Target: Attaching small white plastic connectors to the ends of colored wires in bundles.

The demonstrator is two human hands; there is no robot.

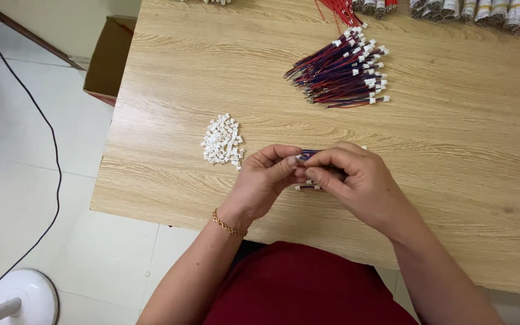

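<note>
A light wooden table point(452, 180) has a brown cardboard box point(108, 57) at its far left edge. The left hand point(263, 180) and right hand point(356, 177) both pinch one small red-and-blue wire bundle point(308, 154) beside a pile of white connectors point(222, 141).

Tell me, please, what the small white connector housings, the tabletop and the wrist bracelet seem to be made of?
White connector housings: likely moulded plastic, matte, uniform blocky shapes. Tabletop: wood-grain laminate or veneer, judging by its smooth, light, streaked pattern. Bracelet: gold-coloured metal chain, shiny links.

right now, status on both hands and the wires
Left hand and right hand pinch a small wire bundle together. White connector pile lies left. Nothing in the way.
</note>
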